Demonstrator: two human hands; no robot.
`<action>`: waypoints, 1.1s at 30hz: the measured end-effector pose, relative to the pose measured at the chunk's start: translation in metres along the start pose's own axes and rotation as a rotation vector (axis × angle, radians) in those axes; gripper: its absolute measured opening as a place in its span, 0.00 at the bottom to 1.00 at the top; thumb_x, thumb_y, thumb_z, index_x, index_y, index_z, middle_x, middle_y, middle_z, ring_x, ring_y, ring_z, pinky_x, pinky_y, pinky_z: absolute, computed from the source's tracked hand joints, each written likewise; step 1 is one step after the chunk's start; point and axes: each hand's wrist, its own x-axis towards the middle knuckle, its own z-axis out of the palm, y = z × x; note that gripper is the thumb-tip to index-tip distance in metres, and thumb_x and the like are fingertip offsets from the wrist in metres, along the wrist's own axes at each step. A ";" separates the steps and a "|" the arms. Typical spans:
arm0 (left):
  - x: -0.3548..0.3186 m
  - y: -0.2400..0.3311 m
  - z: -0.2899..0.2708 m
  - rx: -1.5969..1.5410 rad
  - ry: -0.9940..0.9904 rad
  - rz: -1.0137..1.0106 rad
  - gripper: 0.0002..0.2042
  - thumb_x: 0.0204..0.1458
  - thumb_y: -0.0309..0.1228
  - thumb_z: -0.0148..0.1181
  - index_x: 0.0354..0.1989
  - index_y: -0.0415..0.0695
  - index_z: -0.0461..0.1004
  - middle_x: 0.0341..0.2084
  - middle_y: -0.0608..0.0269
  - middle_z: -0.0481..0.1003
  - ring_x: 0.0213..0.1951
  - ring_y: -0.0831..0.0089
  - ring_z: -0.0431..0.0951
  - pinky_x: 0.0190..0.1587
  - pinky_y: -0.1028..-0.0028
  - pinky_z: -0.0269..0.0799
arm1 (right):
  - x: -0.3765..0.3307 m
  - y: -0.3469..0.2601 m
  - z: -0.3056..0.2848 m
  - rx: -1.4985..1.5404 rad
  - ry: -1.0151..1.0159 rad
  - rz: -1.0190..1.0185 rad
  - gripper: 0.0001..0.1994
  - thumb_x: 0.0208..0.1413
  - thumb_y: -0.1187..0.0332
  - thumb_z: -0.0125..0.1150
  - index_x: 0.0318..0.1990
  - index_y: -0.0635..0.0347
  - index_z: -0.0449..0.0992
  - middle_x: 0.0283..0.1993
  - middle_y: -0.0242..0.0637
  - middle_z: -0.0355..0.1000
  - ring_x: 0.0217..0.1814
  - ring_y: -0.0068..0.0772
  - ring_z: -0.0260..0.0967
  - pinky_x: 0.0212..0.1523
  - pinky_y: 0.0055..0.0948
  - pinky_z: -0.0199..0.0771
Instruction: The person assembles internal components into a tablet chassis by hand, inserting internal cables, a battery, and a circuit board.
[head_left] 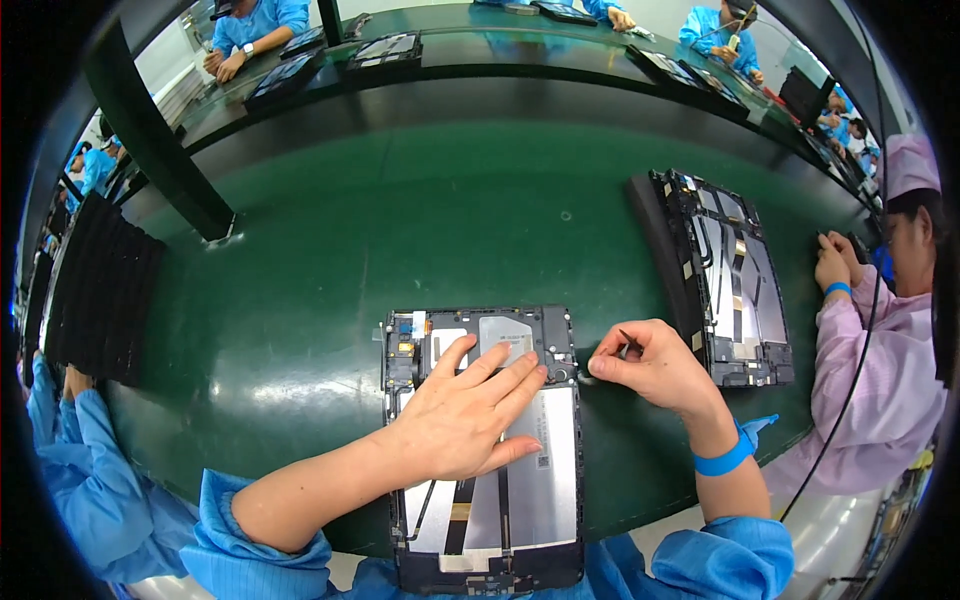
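Note:
An opened tablet (pixel 545 480) lies lengthwise before me on the green bench, its inside facing up with silver plates, dark flat cables and a black frame. My left hand (pixel 465 415) rests flat across its upper half, fingers spread, and hides part of the plates. Just off the tablet's upper right edge, my right hand (pixel 645 365) is closed in a pinch on a thin dark tool (pixel 630 341); a dark end pokes up between the fingers, and its exact kind is hidden. A blue band (pixel 727 455) circles my right wrist.
Right of me, a stack of opened tablets (pixel 735 270) leans by a black foam pad (pixel 657 250). A dark stack of trays (pixel 100 290) stands at left. A green post (pixel 160 140) rises from the bench (pixel 290 270). A person in pink (pixel 875 370) works at right.

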 end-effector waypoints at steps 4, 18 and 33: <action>-0.002 0.000 0.000 0.005 0.013 0.006 0.27 0.42 0.49 0.46 0.45 0.39 0.61 0.44 0.53 0.62 0.45 0.60 0.60 0.48 0.57 0.49 | 0.001 -0.006 0.008 -0.032 0.081 -0.011 0.08 0.39 0.67 0.58 0.22 0.63 0.72 0.18 0.30 0.66 0.16 0.13 0.56 0.16 0.16 0.55; 0.000 0.002 0.001 0.093 0.052 0.061 0.24 0.42 0.48 0.47 0.42 0.43 0.63 0.39 0.55 0.63 0.42 0.63 0.61 0.45 0.56 0.54 | 0.025 -0.012 0.023 -0.414 0.200 -0.375 0.06 0.40 0.68 0.54 0.21 0.60 0.67 0.18 0.36 0.61 0.22 0.35 0.62 0.21 0.29 0.59; -0.002 0.002 0.001 -0.010 0.042 -0.014 0.26 0.40 0.49 0.48 0.44 0.43 0.62 0.44 0.53 0.60 0.47 0.58 0.59 0.47 0.60 0.53 | 0.024 -0.034 0.031 -0.905 0.299 -0.356 0.12 0.41 0.64 0.53 0.27 0.62 0.61 0.21 0.39 0.67 0.24 0.40 0.67 0.20 0.34 0.65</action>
